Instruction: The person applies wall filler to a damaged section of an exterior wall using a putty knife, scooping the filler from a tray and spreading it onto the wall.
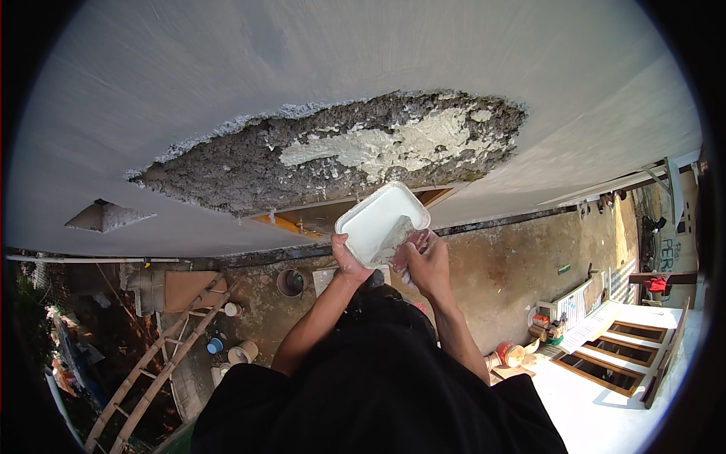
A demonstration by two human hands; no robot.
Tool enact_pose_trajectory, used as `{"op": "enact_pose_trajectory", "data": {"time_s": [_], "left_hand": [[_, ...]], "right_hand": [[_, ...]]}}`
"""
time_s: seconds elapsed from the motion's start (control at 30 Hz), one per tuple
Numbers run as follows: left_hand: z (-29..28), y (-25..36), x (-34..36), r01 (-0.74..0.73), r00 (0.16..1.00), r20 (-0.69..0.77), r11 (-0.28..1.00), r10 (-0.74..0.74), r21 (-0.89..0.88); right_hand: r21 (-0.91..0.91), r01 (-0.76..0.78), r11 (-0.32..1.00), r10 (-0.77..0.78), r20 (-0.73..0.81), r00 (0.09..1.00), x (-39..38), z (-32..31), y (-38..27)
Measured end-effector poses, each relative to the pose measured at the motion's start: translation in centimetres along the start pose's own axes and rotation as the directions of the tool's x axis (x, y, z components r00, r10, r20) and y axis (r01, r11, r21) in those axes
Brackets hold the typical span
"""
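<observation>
My left hand point(349, 262) grips the near left edge of a white rectangular plastic tray point(368, 221) with rounded corners, its thumb on the rim. In my right hand point(428, 266) is a putty knife point(398, 236), its flat greyish blade smeared with white and lying against the inside of the tray. The fingers partly cover its handle. Just beyond the tray, the grey wall has a long rough patch of exposed mortar point(219, 170). Across the middle and right of that patch is spread wet whitish putty point(386, 148).
An opening with a wooden frame point(295, 230) lies below the patch. A smaller broken hole point(106, 218) is at left. Below left stand a bamboo ladder point(162, 352), a dark bucket point(290, 282) and a blue pail point(215, 346). At right are a white railing point(578, 304) and an orange bucket point(510, 354).
</observation>
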State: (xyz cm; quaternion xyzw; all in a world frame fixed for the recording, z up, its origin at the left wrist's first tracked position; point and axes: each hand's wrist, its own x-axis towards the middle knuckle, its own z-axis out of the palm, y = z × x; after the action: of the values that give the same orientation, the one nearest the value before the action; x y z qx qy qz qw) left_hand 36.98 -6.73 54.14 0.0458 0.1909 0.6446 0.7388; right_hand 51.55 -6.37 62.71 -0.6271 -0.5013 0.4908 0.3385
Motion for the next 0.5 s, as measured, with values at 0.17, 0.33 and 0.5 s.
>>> {"op": "enact_pose_trajectory", "data": {"time_s": [0.17, 0.33, 0.5], "left_hand": [[0.3, -0.1, 0.3, -0.031, 0.999, -0.031, 0.998, 0.029, -0.060], [-0.6, -0.4, 0.4, -0.008, 1.000, 0.024, 0.997, 0.009, -0.082], [-0.3, -0.1, 0.1, -0.052, 0.998, -0.026, 0.999, 0.053, 0.012]], "right_hand": [[0.200, -0.005, 0.980, 0.015, -0.052, 0.999, -0.7, 1.6, 0.7], [0.098, 0.247, 0.964, -0.228, -0.173, 0.958, 0.3, 2.0, 0.2], [-0.018, 0.113, 0.993, -0.115, -0.108, 0.987, 0.5, -1.8, -1.9]]}}
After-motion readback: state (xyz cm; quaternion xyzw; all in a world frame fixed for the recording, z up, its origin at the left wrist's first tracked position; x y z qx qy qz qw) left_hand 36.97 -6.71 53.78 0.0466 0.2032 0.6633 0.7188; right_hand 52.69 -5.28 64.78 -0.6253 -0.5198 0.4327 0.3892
